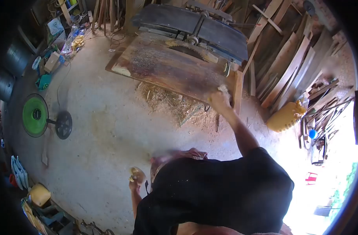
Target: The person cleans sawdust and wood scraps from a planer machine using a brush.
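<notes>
My right hand (219, 101) is at the near right corner of the wooden saw table (163, 66), its fingers closed round a pale, fluffy wad (224, 91). A round toothed saw blade (188, 51) stands up through the table's far part. Low on the left, away from the table, my left hand (136, 181) is closed on a yellowish-brown object (138, 174), which is blurred and hard to make out.
Shavings (171, 103) lie under the table's front edge. A green fan (35, 115) stands at the left. Planks (288, 70) lean at the right beside a yellow sack (287, 116). A dark machine bed (167, 17) lies beyond the blade.
</notes>
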A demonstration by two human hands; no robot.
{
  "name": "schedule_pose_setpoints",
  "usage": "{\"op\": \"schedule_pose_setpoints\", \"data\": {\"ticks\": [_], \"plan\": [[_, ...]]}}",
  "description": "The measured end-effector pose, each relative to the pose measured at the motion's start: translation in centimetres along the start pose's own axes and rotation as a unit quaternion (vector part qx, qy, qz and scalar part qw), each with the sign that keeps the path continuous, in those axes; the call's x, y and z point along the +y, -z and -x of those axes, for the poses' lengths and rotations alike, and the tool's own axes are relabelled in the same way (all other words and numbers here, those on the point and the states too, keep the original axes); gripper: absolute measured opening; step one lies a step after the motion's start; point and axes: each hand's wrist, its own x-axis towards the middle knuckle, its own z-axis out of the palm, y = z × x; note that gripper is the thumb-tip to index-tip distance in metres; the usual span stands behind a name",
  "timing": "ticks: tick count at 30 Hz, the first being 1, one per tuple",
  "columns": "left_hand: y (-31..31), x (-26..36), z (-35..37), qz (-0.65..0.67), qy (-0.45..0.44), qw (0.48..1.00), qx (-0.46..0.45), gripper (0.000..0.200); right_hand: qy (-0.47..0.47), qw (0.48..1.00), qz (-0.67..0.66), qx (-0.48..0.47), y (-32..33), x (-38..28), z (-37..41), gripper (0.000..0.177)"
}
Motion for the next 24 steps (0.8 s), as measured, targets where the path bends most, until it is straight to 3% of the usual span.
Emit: {"op": "schedule_pose_setpoints", "data": {"ticks": [3,4,5,6,9,10,11,12,13,14,16,18,20,21,22,23,24], "plan": [[1.0,4.1,-3.4,-0.052,0.035,0.994,0.086,0.041,0.010,0.997,-0.051,-0.063,1.2,-6.4,-1.3,0.013],[1.2,5.4,-4.0,-0.099,0.046,0.989,0.105,0.042,0.073,0.973,-0.218,0.014,3.3,-8.7,-2.2,0.014],[1.2,6.1,-4.6,-0.106,0.047,0.988,0.098,0.042,0.132,0.912,-0.376,0.093,4.9,-10.0,-2.7,0.016],[1.4,6.4,-5.7,-0.132,0.071,0.983,0.102,0.044,0.126,0.914,-0.374,0.094,5.7,-10.0,-3.3,0.016],[1.7,8.1,-8.5,-0.158,0.117,0.975,0.105,0.045,0.085,0.945,-0.286,0.138,6.1,-7.2,-7.0,0.018],[2.5,7.3,-10.2,-0.154,0.146,0.972,0.104,0.045,-0.001,0.979,-0.174,0.107,4.4,-4.9,-8.4,0.019],[5.6,4.1,-13.3,-0.014,0.144,0.989,0.023,0.047,-0.084,0.992,-0.058,0.074,2.2,-2.4,-9.9,0.022],[5.3,4.2,-13.8,-0.010,0.143,0.989,0.023,0.047,-0.054,0.983,-0.078,0.155,-1.3,0.4,-11.3,0.026],[5.3,4.5,-14.6,-0.247,0.085,0.964,-0.051,0.048,-0.051,0.993,0.029,0.103,-2.7,1.0,-12.4,0.026],[4.3,6.3,-17.3,-0.472,0.022,0.874,-0.117,0.049,-0.048,0.989,0.131,0.051,-4.2,1.0,-13.4,0.025],[3.1,10.3,-20.1,-0.428,0.024,0.897,-0.108,0.048,-0.032,0.993,0.084,-0.071,-7.6,-1.9,-18.1,0.022],[3.5,13.0,-22.1,-0.344,0.046,0.932,-0.104,0.046,0.065,0.995,-0.021,0.068,-14.1,-5.9,-21.4,0.019],[3.9,15.2,-23.6,-0.254,0.068,0.959,-0.100,0.045,0.124,0.986,-0.079,0.078,-2.5,-14.6,-25.2,0.021],[4.0,17.9,-25.8,-0.210,0.074,0.970,-0.096,0.044,0.124,0.985,-0.087,0.081,-1.6,-15.2,-29.0,0.021],[4.2,19.0,-26.8,-0.164,0.083,0.978,-0.096,0.043,0.141,0.946,-0.280,0.088,-1.0,-15.5,-31.3,0.023],[4.6,19.8,-27.6,-0.118,0.094,0.984,-0.096,0.042,0.150,0.869,-0.462,0.090,-0.4,-15.5,-33.2,0.028],[4.7,20.8,-28.0,-0.070,0.105,0.987,-0.096,0.042,0.146,0.898,-0.393,0.132,0.7,-14.4,-34.9,0.018]]}}
